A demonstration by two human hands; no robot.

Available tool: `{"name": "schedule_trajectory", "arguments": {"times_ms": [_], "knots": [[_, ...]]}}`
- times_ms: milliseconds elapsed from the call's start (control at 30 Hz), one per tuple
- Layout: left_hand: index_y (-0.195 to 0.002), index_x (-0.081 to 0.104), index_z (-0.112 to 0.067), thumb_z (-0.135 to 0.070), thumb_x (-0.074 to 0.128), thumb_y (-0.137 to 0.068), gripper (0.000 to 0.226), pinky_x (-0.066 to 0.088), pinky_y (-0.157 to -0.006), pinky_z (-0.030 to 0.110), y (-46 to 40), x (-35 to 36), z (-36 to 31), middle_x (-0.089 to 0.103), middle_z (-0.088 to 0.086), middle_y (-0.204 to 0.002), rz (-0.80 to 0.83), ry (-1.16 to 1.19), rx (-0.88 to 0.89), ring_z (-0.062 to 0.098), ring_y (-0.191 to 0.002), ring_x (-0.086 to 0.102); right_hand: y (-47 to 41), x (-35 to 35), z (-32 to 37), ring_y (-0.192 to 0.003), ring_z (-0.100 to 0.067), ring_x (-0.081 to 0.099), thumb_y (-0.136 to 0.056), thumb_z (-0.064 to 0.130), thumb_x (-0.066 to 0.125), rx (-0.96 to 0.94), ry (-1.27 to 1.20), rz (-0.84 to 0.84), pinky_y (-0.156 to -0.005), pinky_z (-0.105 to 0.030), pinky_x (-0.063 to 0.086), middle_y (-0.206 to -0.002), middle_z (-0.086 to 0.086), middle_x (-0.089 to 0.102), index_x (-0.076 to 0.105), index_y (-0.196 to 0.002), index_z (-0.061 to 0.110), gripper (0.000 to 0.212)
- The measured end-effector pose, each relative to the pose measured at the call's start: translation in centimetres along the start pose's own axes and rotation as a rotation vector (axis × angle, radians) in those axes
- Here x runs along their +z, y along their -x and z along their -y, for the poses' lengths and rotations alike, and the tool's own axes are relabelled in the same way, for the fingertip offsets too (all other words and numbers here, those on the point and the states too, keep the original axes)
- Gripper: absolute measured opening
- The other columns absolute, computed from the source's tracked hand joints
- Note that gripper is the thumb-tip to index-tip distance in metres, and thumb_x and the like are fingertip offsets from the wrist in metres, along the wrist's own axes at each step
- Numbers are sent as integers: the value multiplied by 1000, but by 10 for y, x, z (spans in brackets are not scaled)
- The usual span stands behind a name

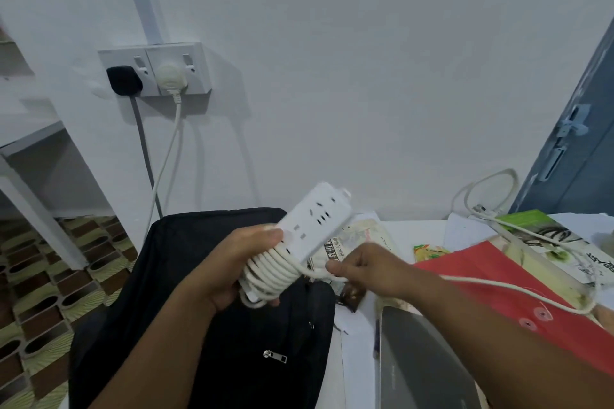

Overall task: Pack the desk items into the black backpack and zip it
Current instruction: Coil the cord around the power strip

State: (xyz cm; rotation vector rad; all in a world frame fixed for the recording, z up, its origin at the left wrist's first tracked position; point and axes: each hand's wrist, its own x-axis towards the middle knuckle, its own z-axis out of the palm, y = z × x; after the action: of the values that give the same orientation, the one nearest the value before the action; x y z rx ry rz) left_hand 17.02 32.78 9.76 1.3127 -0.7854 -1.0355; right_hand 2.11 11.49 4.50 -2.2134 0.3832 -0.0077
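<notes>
Head view: white power strip (314, 221) is gripped by left hand (237, 267), cord coils (270, 267) wound round its lower end, held above black backpack (199, 309). Loose cord (498, 289) is pinched by right hand (367, 267) and trails over red envelope (491, 282) on the desk (412, 232).
</notes>
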Motion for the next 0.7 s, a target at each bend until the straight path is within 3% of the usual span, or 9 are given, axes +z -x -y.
{"name": "schedule_trajectory", "arguments": {"times_ms": [67, 100, 167, 233, 367, 500, 600, 700], "knots": [[-108, 67, 2, -49, 80, -72, 64, 58, -56, 40, -1, 2, -7, 67, 30, -91, 148, -175, -12, 36, -64, 67, -9, -17, 10, -50, -18, 47, -71, 63, 67, -74, 90, -98, -58, -30, 43, -52, 2, 52, 53, -58, 10, 56], [-112, 69, -5, -46, 78, -75, 56, 60, -64, 41, -2, 6, -10, 70, 24, -100, 188, -276, -17, 37, -76, 70, -13, -25, 20, -48, -18, 41, -72, 58, 69, -106, 109, -131, -55, -30, 40, -49, 3, 45, 51, -55, 11, 53], [-116, 70, -22, -47, 78, -75, 50, 57, -90, 42, -9, 13, -14, 71, 6, -115, 212, -488, -40, 24, -102, 70, -18, -42, 48, -46, -13, 27, -83, 47, 73, -94, 120, -182, -50, -27, 30, -47, 2, 29, 41, -49, 12, 58], [-118, 68, -36, -56, 78, -77, 47, 52, -102, 42, -16, 23, -19, 70, -9, -119, 235, -660, -71, 11, -110, 67, -21, -55, 75, -45, -11, 24, -89, 40, 72, -111, 149, -209, -47, -25, 28, -48, 1, 27, 36, -50, 12, 60], [-116, 72, -31, -42, 69, -93, 26, 50, -99, 32, -21, 31, -22, 74, -11, -114, 286, -675, -60, 8, -109, 68, -15, -59, 110, -38, -8, 33, -90, 43, 70, -117, 238, -176, -41, -15, 30, -47, 3, 46, 51, -53, 8, 54], [-110, 74, -25, -44, 71, -90, 28, 57, -94, 46, -20, 25, -7, 76, 7, -105, 120, -528, -51, 27, -99, 73, -2, -50, 120, -39, -3, 41, -94, 40, 65, -133, 174, -194, -46, -15, 34, -49, 11, 55, 68, -76, 9, 36], [-117, 70, -23, -44, 70, -91, 33, 55, -96, 49, -19, 21, 3, 74, 14, -110, 105, -473, -83, 34, -104, 71, 9, -34, 117, -44, -1, 46, -96, 31, 62, -150, 95, -91, -51, -19, 38, -65, 6, 62, 60, -97, 25, 7], [-115, 70, -25, -50, 69, -91, 34, 56, -95, 46, -19, 17, 12, 74, 9, -109, 59, -467, -66, 29, -103, 71, 14, -25, 107, -54, -2, 51, -97, 27, 60, -168, 49, -76, -59, -21, 42, -69, 8, 63, 56, -105, 29, 9]]}}
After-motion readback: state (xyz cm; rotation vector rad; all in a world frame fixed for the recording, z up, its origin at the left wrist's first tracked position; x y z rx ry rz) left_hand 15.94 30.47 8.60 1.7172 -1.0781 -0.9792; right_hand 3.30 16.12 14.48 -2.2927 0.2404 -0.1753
